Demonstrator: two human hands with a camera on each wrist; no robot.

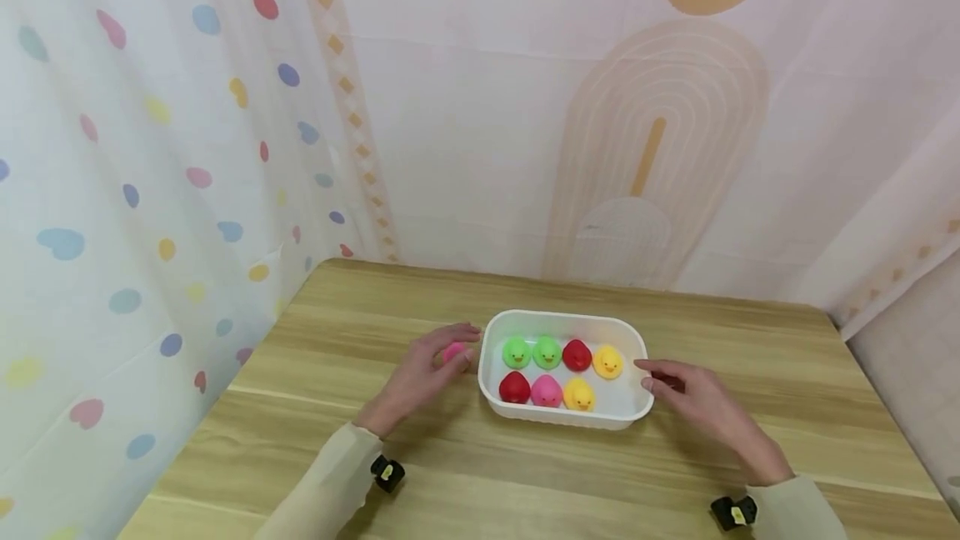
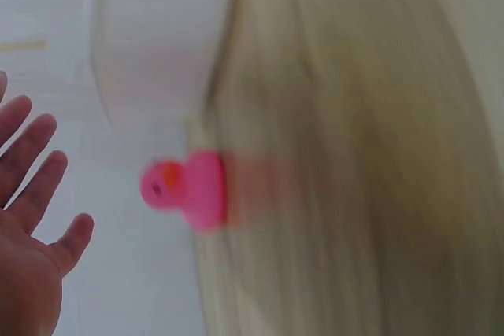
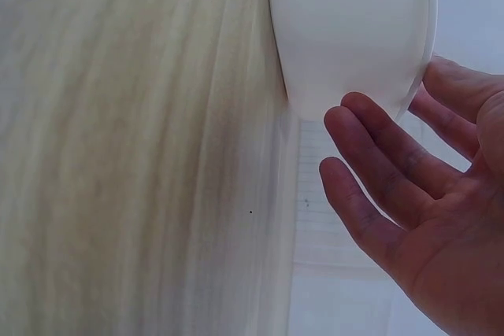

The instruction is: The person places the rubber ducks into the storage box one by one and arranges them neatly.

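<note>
A white plastic tray (image 1: 566, 419) stands on the table with small toy ducks in it: two green ducks (image 1: 547, 352), two red ducks (image 1: 514, 387), two yellow ducks (image 1: 607, 362) and a pink duck (image 1: 547, 391). Left of the tray, another pink duck (image 2: 206, 190) sits on the tabletop, partly covered by my left hand (image 1: 429, 373) in the head view. That hand is spread beside this duck, its fingers apart and holding nothing. My right hand (image 1: 697, 402) has relaxed fingers, the thumb and forefinger tips at the tray's right rim.
The wooden table (image 1: 480, 490) reaches a patterned curtain (image 1: 480, 148) at the back, with a dotted curtain (image 1: 150, 190) along the left. Black wrist straps with cameras (image 1: 387, 472) sit at both sleeves.
</note>
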